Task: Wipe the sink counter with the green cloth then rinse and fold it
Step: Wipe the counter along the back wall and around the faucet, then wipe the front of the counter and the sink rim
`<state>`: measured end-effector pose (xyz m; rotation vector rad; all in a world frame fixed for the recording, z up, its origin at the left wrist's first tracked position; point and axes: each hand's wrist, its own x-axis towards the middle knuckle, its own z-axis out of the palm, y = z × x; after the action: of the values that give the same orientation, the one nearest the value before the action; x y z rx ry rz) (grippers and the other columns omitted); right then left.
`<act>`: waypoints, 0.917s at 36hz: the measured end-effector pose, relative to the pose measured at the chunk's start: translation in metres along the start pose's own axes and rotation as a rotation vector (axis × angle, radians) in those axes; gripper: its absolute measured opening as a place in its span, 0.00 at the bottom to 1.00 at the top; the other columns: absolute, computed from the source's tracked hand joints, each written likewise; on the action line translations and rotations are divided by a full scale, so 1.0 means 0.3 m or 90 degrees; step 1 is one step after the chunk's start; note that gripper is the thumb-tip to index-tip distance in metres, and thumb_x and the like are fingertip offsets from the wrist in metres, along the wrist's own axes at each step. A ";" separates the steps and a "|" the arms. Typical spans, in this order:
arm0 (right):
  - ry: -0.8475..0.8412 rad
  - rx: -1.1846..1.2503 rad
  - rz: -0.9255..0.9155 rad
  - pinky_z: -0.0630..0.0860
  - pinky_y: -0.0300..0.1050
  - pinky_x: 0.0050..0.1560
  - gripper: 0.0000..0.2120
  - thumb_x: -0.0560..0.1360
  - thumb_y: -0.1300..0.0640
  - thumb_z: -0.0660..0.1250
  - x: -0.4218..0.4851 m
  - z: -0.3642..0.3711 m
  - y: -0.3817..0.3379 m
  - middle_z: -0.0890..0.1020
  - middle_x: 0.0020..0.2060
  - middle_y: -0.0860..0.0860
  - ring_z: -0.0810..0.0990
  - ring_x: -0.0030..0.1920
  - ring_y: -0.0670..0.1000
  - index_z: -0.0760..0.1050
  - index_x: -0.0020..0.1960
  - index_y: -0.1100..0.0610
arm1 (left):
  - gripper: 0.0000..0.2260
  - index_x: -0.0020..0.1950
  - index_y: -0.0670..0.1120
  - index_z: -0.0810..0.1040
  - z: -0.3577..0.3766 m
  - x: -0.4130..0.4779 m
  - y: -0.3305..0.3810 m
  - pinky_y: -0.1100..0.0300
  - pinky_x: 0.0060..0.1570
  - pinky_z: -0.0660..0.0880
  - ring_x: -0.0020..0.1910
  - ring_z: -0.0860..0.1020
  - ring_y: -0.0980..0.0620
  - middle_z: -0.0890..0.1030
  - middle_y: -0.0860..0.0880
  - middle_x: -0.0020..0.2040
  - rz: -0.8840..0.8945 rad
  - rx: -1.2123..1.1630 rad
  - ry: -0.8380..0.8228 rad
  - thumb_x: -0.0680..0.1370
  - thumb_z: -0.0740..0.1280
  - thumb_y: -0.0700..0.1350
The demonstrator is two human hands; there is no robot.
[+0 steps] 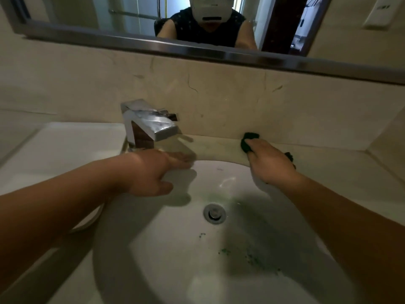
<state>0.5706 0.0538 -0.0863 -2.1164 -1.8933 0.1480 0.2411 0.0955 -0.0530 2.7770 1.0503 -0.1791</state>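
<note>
The green cloth [249, 140] is bunched under my right hand [270, 163], which presses it on the pale counter [219, 148] behind the basin, close to the back wall. Most of the cloth is hidden by my fingers; a small bit shows at the hand's right side. My left hand [153, 172] rests flat with fingers apart on the basin's far left rim, just in front of the chrome tap [149, 126], holding nothing. The white basin [175, 249] lies below both arms, with green flecks scattered near its front right.
A metal drain plug [214, 212] sits in the basin's middle. A white raised surface [65, 145] lies left of the tap. A framed mirror [197, 49] runs above the beige backsplash, showing a person's reflection. The counter meets a side wall at the right corner [368, 150].
</note>
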 end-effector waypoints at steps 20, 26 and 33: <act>-0.307 0.089 -0.210 0.69 0.25 0.32 0.18 0.84 0.61 0.60 -0.129 -0.081 -0.427 0.81 0.49 0.41 0.75 0.32 0.29 0.79 0.68 0.46 | 0.19 0.64 0.63 0.82 -0.008 -0.196 0.012 0.54 0.56 0.80 0.52 0.83 0.59 0.85 0.61 0.59 0.006 -0.088 0.079 0.75 0.63 0.56; -0.126 0.437 -0.001 0.85 0.47 0.45 0.12 0.81 0.60 0.68 -0.269 -0.253 -0.357 0.86 0.50 0.51 0.87 0.47 0.55 0.83 0.58 0.46 | 0.17 0.68 0.59 0.81 -0.047 -0.167 0.176 0.60 0.58 0.80 0.55 0.82 0.65 0.84 0.59 0.61 0.022 -0.265 0.143 0.80 0.70 0.59; -0.078 0.584 0.043 0.83 0.54 0.58 0.05 0.79 0.62 0.70 -0.417 -0.423 -0.398 0.86 0.50 0.58 0.85 0.55 0.58 0.82 0.54 0.61 | 0.21 0.68 0.46 0.77 -0.117 -0.191 0.426 0.46 0.67 0.79 0.60 0.85 0.47 0.87 0.45 0.60 -0.030 -0.895 0.043 0.77 0.77 0.47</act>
<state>0.4752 -0.0778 0.0536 -1.5325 -1.3815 0.9681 0.2852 -0.0289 0.0054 1.4736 0.7481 0.4732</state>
